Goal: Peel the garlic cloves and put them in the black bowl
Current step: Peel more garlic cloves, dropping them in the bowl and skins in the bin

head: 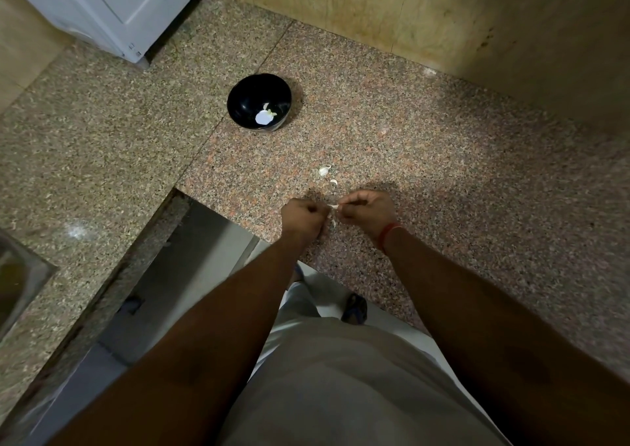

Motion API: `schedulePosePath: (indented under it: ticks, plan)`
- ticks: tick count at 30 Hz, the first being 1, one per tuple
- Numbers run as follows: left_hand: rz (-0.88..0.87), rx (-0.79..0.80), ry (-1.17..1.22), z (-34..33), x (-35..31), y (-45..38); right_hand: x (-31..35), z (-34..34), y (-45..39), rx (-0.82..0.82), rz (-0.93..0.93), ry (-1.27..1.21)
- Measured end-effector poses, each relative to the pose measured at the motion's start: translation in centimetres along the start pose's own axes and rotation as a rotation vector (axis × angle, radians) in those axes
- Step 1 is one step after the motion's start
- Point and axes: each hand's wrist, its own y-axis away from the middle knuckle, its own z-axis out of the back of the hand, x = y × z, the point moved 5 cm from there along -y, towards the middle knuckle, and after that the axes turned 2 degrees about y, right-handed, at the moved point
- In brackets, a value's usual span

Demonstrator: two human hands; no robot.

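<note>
Above the counter (443, 179), both curled hands (303, 215) pinch one garlic clove (334, 207).

From my feed, the speckled granite counter (426, 145) filled most of the frame, a seam running diagonally through its upper middle. On it, just above centre, stood the black bowl (246, 99). Below and right of the bowl, well apart from it, lay a garlic clove (324, 170), with a small scrap of peel (333, 182) just beside it. Another pale scrap (333, 223) lay lower, near the counter's front edge. A white appliance (112, 12) sat on the counter at upper left.
</note>
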Motion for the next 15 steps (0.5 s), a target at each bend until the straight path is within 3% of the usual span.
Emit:
schedulePosePath:
  ticks: [9, 15]
  plan:
    - [-0.067, 0.019, 0.021, 0.0, -0.9, 0.4, 0.4, 0.2, -0.4, -0.038, 0.242, 0.449]
    - [-0.065, 0.052, -0.118, 0.0, -1.4, 0.2, 1.1, -0.2, -0.5, -0.012, 0.329, 0.532]
